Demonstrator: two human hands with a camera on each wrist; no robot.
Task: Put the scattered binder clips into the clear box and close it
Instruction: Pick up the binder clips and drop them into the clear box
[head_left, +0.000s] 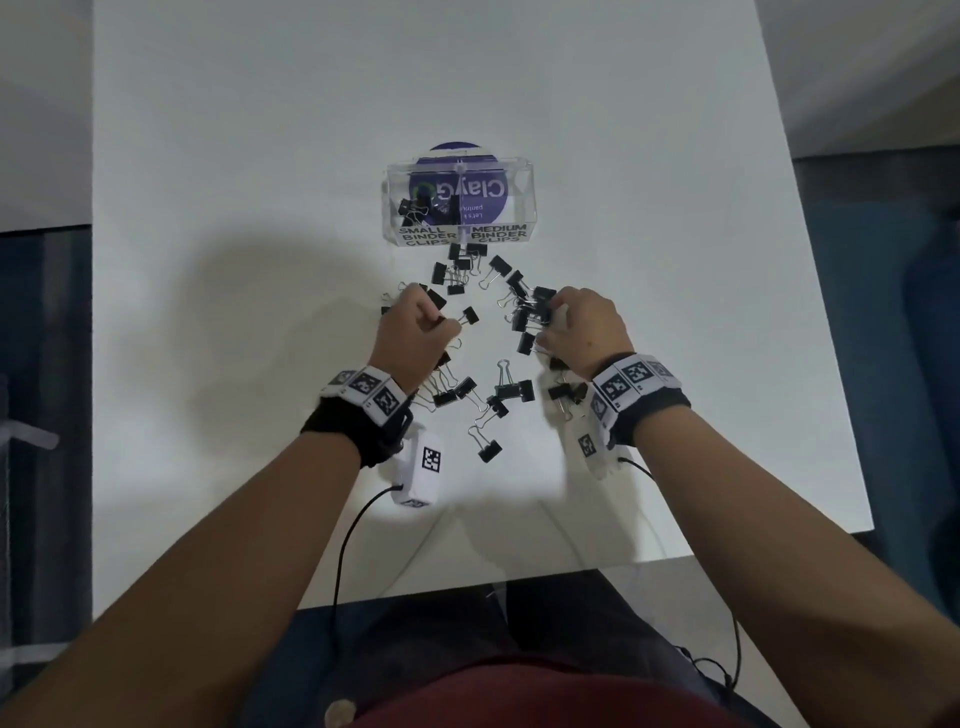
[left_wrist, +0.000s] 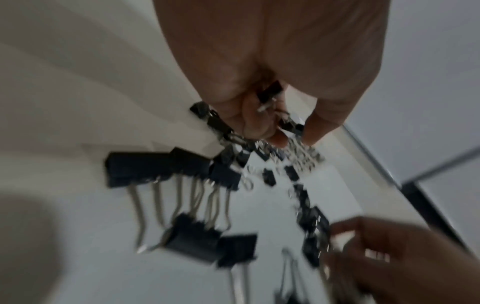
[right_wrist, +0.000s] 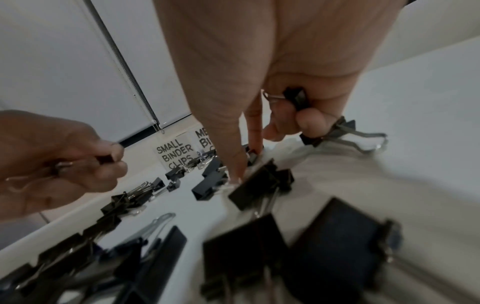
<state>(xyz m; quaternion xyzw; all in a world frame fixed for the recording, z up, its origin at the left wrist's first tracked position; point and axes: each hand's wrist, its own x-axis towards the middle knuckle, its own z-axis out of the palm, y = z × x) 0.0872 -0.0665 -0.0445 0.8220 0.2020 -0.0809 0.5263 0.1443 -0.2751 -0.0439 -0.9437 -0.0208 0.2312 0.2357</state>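
The left hand (head_left: 410, 335) was curled into a loose fist low over the white tabletop (head_left: 208, 260), its fingers closed round a small black binder clip (left_wrist: 270, 93) tucked against the palm, with another small clip at its fingertips (left_wrist: 279, 139). The right hand (head_left: 584, 327) was likewise curled, its smaller fingers gripping a black clip with silver wire handles (right_wrist: 294, 97) in the palm while its forefinger (right_wrist: 255, 131) and thumb reached down to the pile, touching a clip there.

Between and around both hands lay the scattered black binder clips with wire handles (head_left: 498, 397), small and medium mixed, pointing every way; several were tangled in a cluster just beside the right hand's fingers, and others lay near both wrists. A further string of clips ran up to the front wall of the clear plastic two-compartment box (head_left: 460, 205).

The box stood beyond the hands, near the middle of the table, its long axis running left to right. Handwritten labels on its front wall read "SMALL BINDER CLIPS" (head_left: 427, 235) on the left and "MEDIUM BINDER CLIPS" (head_left: 497, 234) on the right. A few black clips (head_left: 413, 210) already lay in the left compartment. A round purple printed disc (head_left: 457, 195) showed through the box from beneath.

Both wrists wore black bands with white marker-printed blocks (head_left: 371, 389), cables trailing toward the near table edge.
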